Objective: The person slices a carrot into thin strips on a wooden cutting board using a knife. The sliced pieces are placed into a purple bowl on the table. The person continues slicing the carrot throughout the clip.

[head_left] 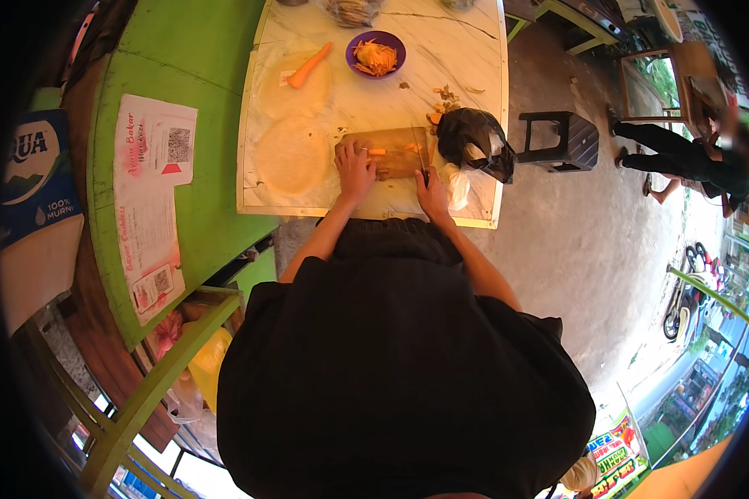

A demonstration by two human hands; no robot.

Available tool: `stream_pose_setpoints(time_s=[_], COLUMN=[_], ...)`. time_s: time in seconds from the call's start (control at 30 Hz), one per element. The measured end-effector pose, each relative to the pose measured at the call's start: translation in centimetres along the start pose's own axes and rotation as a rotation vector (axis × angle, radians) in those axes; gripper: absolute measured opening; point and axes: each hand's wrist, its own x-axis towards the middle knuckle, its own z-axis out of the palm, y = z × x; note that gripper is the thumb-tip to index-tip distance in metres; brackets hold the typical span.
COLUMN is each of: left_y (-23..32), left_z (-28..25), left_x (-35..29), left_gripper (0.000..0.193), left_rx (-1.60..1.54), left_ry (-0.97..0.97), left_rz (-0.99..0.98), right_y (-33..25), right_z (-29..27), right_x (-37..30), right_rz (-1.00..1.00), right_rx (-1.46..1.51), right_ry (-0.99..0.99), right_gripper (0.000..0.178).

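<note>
A wooden cutting board lies near the front edge of the marble-patterned table. My left hand rests on its left side, fingers curled over a piece of carrot. At the board's right end, my right hand grips a knife by its handle, blade pointing away from me. Small orange carrot bits lie beside the blade. Farther back stands a purple bowl of shredded carrot. A peeled carrot lies to its left.
Right of the board sit a black plastic bag and something whitish and crumpled. Peelings are scattered behind them. A green table adjoins on the left. A dark plastic stool and another person are off to the right.
</note>
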Motion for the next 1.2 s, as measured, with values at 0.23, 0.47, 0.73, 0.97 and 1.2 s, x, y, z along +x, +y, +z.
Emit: stream_pose_setpoints(time_s=[0.23,0.47,0.73,0.97,1.2], left_y=[-0.4,1.2,0.6,1.8,0.2], left_z=[-0.1,-0.1,0.7,0.6,1.4], left_x=[1.7,3.2,2.5,3.1,2.6], left_gripper=[0.025,0.028,0.030,0.021,0.021], left_rx=[-0.001,-0.019,-0.147,-0.273,-0.276], left_ry=[-0.024,-0.131,-0.078,-0.117,-0.047], left_rz=[0.127,-0.040,0.024,-0.228,-0.218], right_y=[-0.7,-0.3,0.8,2.0,2.0], right_z=[-0.4,0.1,0.6,1.5,2.0], right_x=[0.1,0.8,0.2,-0.2,-0.8], right_rz=[0.023,0.080,0.049,0.089,0.078], right_rx=[0.108,0.106,0.100,0.198,0.177], right_ry=[-0.156,-0.143,-0.097,-0.225,-0.262], right_gripper=[0.041,0.041,0.049,0.053,0.049])
